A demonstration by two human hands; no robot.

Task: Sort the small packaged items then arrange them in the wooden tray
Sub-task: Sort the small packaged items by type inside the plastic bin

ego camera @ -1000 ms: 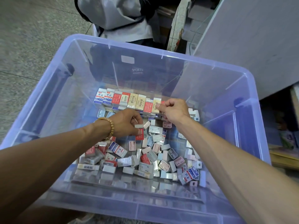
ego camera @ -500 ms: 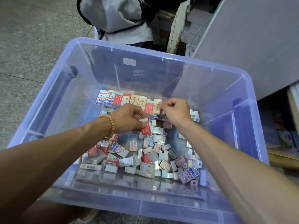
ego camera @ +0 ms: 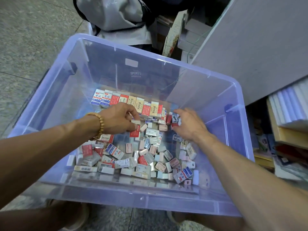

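Because the sorted packets are being stood on edge against the far wall, the row of upright packets [ego camera: 128, 104] sits at twelve o'clock in the clear plastic bin [ego camera: 240, 100], while the loose pile [ego camera: 133, 157] fills the floor toward six. The left hand [ego camera: 116, 119] pinches a small white packet [ego camera: 135, 122] between thumb and fingertips, probably to add it to the row. The right hand [ego camera: 188, 125], fingers spread, rests on loose pieces at three o'clock, seemingly searching. No wooden tray is visible.

The far wall of the clear plastic bin [ego camera: 100, 67] reads "SPORTS"; blue-and-white boxes [ego camera: 101, 98] read "考试".
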